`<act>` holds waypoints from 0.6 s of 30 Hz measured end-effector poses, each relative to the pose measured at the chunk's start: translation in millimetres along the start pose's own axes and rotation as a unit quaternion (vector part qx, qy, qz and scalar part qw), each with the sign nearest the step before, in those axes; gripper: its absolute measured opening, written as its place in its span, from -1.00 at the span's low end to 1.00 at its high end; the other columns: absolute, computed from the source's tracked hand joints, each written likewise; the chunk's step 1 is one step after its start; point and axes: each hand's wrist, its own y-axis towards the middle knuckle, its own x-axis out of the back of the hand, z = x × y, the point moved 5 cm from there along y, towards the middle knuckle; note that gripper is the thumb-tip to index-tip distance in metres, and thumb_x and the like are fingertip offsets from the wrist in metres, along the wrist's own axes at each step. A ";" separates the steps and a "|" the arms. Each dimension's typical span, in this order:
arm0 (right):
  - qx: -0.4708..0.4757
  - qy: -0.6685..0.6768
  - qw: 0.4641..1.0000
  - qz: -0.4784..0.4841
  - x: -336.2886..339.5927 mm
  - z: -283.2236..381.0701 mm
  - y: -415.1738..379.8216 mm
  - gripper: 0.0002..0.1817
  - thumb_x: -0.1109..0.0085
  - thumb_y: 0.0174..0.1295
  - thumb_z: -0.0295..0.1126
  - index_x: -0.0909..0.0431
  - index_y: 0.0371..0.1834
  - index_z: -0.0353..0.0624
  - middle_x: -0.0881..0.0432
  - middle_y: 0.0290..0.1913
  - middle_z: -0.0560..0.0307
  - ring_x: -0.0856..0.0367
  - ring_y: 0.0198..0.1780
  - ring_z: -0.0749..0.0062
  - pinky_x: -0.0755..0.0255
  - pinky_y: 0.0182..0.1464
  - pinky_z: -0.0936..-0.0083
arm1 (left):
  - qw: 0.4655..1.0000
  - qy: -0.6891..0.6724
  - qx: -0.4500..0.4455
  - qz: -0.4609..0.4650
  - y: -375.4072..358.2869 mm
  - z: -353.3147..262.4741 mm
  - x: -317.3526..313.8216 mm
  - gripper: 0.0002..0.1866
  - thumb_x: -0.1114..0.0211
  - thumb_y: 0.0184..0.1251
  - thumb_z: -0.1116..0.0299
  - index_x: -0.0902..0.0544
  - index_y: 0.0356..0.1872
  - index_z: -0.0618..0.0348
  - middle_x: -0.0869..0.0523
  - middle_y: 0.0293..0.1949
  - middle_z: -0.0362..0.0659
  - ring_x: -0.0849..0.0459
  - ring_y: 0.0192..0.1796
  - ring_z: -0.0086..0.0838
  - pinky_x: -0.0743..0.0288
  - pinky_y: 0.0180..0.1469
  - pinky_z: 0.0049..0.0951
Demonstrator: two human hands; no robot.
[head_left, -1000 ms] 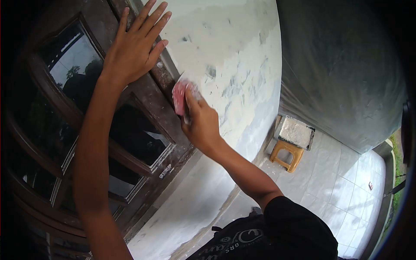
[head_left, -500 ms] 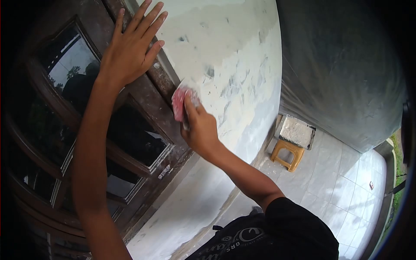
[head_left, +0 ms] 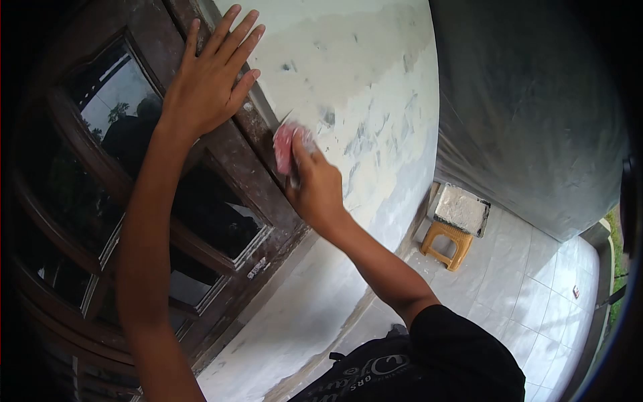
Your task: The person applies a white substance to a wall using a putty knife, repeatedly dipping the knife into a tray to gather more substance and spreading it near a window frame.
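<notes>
My left hand lies flat with fingers spread over the edge of the brown wooden frame, beside the wall. In my right hand is a red putty scraper smeared with white filler. Its working edge is at the seam where the frame meets the wall; firm contact is hard to make out. Pale filler covers that wall in patches, with grey marks showing through. Left of the frame, the dark brown door holds glass panes that reflect a figure and trees.
A yellow-brown stool stands on grey floor tiles near the wall's foot. At it sits a tray of white filler. A dark sheet hangs at the upper right. A small reddish object lies on the tiles.
My right hand and the scraper have moved slightly up and to the right along the seam. My left hand stays pressed on the frame; the view has shifted a little.
</notes>
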 end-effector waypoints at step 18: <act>0.031 0.019 0.998 0.055 4.9 41.7 -19.5 -0.24 -0.29 -0.03 -0.58 -0.39 0.39 -0.22 -0.64 -0.18 -0.28 -0.68 -0.18 -0.20 -0.59 -0.23 0.11 | 1.000 0.001 0.001 0.015 -0.2 -1.8 -0.3 -0.41 -0.02 0.54 0.17 -0.23 0.55 -0.03 -0.14 0.60 -0.26 0.03 0.65 -0.31 0.21 0.60 0.17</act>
